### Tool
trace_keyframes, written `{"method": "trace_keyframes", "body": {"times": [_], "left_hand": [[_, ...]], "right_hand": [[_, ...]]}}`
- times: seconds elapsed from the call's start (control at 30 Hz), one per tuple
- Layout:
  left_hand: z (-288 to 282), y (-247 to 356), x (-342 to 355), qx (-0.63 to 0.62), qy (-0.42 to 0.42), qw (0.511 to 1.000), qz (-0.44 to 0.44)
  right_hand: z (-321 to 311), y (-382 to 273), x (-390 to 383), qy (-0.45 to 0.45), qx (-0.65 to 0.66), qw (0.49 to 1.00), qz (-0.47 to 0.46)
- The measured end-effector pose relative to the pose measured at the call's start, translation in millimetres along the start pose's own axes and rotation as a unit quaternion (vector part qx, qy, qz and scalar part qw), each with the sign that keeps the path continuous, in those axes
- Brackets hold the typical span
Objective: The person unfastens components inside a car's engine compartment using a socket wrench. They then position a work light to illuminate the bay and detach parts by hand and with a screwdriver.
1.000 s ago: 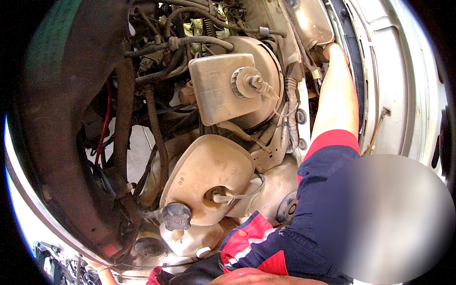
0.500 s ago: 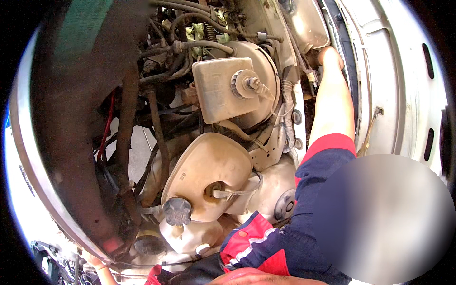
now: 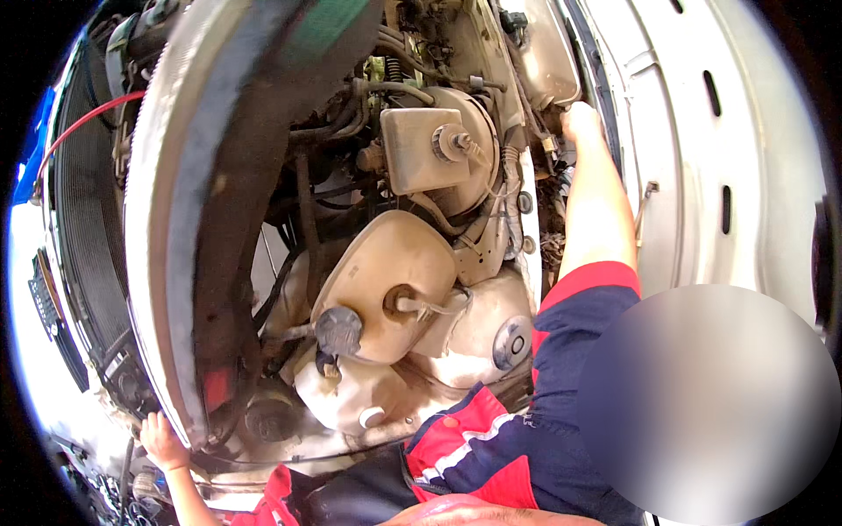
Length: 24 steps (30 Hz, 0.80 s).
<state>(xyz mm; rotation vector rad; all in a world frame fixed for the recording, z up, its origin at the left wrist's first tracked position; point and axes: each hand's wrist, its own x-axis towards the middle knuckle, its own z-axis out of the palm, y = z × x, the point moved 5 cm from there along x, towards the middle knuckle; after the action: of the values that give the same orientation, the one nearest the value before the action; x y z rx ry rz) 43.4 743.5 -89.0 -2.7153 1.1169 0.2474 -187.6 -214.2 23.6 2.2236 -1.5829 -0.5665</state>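
Note:
At the lower left, my left hand is closed at the near end of a long radiator, a dark panel with a pale metal edge that leans toward the engine. My right arm stretches to the far right. There, my right hand is at the near end of a dusty beige tank; its fingers are hidden. Between the hands lie a brown-stained expansion tank with a dark round cap, a whitish reservoir, and a square fluid reservoir on a round brake booster.
A finned condenser stands left of the radiator, with a red cable running over it. Hoses crowd the engine bay. The white hood or body panel is along the right. A blurred round patch covers the lower right.
The radiator has tilted right toward the engine, uncovering the condenser and red cable. My left hand shows higher and more fully. The view has shifted slightly; my right hand stays by the beige tank.

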Motion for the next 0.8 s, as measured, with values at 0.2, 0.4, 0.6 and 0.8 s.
{"method": "trace_keyframes", "body": {"times": [0.2,0.4,0.6,0.8], "left_hand": [[-29.8,16.8,15.6,-0.012,0.057,0.998,-0.005],[-36.7,20.4,15.3,-0.063,0.125,0.990,0.015],[-35.8,13.5,6.8,-0.072,0.145,0.987,0.016],[-39.7,5.8,0.5,-0.121,0.166,0.977,0.055]], "right_hand": [[-18.9,2.9,-80.3,0.103,0.223,0.969,-0.017],[-46.9,-16.0,-229.2,0.144,0.482,0.862,-0.068],[-82.4,-58.4,-439.0,-0.054,0.793,0.596,-0.113],[-128.1,-66.0,-609.0,-0.144,0.832,0.515,-0.151]]}}
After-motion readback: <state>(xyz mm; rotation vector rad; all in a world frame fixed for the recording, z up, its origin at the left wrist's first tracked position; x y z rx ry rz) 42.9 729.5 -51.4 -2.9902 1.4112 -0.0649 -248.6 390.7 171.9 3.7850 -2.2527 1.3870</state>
